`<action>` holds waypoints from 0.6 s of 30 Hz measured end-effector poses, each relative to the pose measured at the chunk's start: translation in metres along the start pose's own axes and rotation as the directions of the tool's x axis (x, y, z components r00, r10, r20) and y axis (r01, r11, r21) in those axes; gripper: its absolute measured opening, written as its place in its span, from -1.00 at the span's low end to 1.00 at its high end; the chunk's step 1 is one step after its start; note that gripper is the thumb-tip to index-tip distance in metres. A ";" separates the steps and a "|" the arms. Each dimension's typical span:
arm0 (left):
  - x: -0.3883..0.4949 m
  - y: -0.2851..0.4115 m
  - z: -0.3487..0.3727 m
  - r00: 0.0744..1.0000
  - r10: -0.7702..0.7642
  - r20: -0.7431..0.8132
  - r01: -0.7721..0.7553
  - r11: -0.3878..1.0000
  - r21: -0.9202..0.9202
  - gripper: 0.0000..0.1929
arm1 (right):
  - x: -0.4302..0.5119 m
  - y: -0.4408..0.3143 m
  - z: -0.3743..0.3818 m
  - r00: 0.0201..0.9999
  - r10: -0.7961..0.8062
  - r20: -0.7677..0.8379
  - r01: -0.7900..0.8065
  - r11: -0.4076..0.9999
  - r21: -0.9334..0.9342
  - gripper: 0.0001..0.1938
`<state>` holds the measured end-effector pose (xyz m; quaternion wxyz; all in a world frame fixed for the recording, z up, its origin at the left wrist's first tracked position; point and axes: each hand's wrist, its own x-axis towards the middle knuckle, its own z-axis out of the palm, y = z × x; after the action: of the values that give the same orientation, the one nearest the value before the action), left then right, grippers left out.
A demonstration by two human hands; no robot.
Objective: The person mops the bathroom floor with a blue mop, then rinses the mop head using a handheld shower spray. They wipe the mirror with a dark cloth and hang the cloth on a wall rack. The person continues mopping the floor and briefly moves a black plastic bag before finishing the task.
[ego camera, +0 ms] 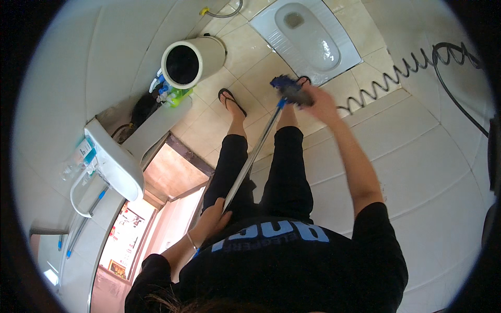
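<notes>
My left hand (211,222) is closed around the lower part of a silvery metal pole (254,150), close to my waist. The pole slants up and away from me to a blue joint and a dark blue and grey mop or brush head (289,89), held off the floor. Motion blur hides whether it has fibres or bristles. At the right end of that head, my right hand (323,106) grips it, with the fingers partly blurred. Just beyond lies a white squat toilet pan (309,43) set in the tiled floor.
A cream bin (213,56) stands at the left wall beside spray bottles (172,95). Nearer are a white washbasin (117,164) and an open doorway (176,168). A black coiled hose (375,88) stretches along the right wall. A grey hose (227,15) is at the top.
</notes>
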<state>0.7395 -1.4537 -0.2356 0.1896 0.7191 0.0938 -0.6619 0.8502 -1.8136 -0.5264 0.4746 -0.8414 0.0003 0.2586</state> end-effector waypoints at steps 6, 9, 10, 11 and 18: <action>0.087 -0.084 0.030 0.995 0.031 -0.094 -0.041 0.992 -0.115 -0.65 | -0.010 -0.070 0.153 0.858 -0.012 0.514 0.043 0.998 -0.049 -0.54; 0.090 -0.137 0.049 0.996 -0.007 -0.092 -0.010 0.983 -0.183 -0.64 | -0.016 -0.087 0.171 0.865 -0.012 0.501 0.020 1.000 -0.011 -0.46; 0.093 -0.152 0.056 0.994 0.034 -0.107 -0.059 0.969 -0.241 -0.60 | -0.019 -0.092 0.169 0.868 -0.038 0.496 0.040 0.999 0.005 -0.43; 0.107 -0.163 0.059 0.989 0.070 -0.129 -0.106 0.950 -0.295 -0.54 | -0.021 -0.096 0.166 0.881 -0.078 0.467 0.073 0.997 0.028 -0.39; 0.272 -0.160 0.030 0.987 0.090 -0.133 -0.156 0.745 -0.649 -0.28 | -0.028 -0.141 0.142 0.830 0.052 0.556 0.035 0.989 -0.144 -0.42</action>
<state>0.6794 -1.3521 -0.5299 0.4685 0.6413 0.2813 -0.5385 0.7987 -1.6296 -0.4600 0.3892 -0.7620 -0.1537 0.4942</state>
